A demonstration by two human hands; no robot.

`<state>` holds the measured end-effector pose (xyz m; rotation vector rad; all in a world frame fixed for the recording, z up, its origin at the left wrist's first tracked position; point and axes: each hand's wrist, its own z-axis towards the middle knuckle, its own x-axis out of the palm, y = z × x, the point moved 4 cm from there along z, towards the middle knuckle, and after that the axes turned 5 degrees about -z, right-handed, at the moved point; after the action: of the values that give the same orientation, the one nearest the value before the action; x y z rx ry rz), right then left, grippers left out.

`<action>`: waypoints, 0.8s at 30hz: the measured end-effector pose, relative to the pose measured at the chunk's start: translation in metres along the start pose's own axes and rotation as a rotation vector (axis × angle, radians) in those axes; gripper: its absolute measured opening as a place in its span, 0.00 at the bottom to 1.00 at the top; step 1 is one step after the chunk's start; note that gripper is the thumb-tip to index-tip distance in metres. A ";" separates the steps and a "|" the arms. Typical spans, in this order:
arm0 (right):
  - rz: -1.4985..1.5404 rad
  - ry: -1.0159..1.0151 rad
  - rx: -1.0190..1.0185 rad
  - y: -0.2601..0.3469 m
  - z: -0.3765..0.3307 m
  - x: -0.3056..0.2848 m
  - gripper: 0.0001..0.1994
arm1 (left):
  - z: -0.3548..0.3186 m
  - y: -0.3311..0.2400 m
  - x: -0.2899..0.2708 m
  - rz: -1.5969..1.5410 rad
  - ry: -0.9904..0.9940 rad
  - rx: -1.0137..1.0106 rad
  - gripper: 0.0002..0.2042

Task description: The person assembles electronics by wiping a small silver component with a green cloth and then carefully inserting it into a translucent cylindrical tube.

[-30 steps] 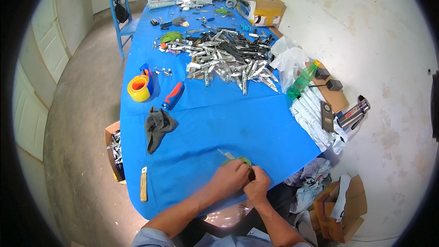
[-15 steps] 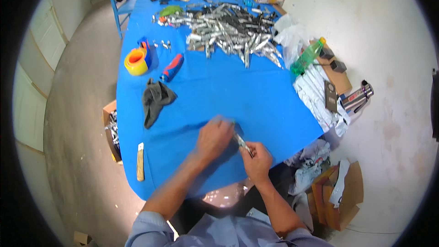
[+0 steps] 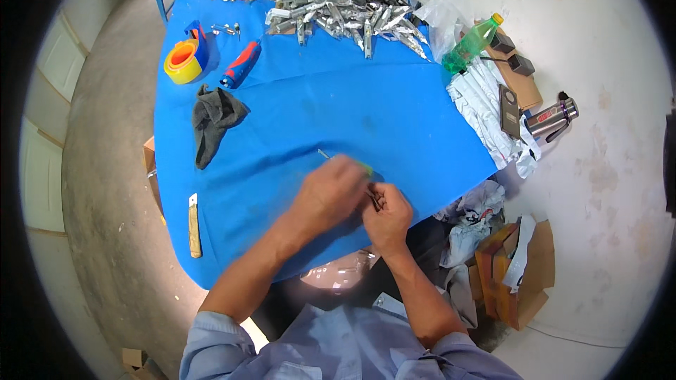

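Note:
My left hand point(image 3: 327, 191), smeared by motion, is closed over the table in front of me. A thin metal tip point(image 3: 323, 154) pokes out on its far side and a bit of green point(image 3: 366, 167) shows at its right; they may belong to one slim tool. Right beside it, my right hand point(image 3: 389, 217) is closed with thumb and fingers pinching a slim metal piece point(image 3: 375, 201), mostly hidden by the fingers. The two hands almost touch. Beneath them lies the blue table cover point(image 3: 303, 116).
A heap of silver and black metal pieces point(image 3: 345, 7) lies at the back. To the left are yellow tape point(image 3: 182, 62), a red-blue screwdriver point(image 3: 241, 65), a grey cloth point(image 3: 214, 121) and a cutter knife point(image 3: 194, 226). A green bottle point(image 3: 470, 46) and steel flask point(image 3: 553, 118) are right.
My left hand has turned, bringing the thin tip out on its far side. My right hand has shifted slightly up and left with the metal piece. The view has tilted nearer.

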<state>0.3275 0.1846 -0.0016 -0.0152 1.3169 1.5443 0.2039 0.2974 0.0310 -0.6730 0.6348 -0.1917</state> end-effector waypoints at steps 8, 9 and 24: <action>-0.011 -0.003 -0.011 0.000 -0.001 0.001 0.08 | 0.000 0.011 0.002 0.095 0.044 -0.111 0.08; -0.016 0.019 0.017 0.001 -0.001 0.001 0.09 | 0.002 0.015 -0.002 0.108 0.007 -0.105 0.08; -0.019 0.034 0.057 0.006 0.002 -0.003 0.09 | 0.013 0.027 -0.024 0.062 -0.168 -0.110 0.09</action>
<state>0.3256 0.1848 0.0055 -0.0184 1.3838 1.4958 0.1914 0.3337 0.0335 -0.7659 0.5064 -0.0418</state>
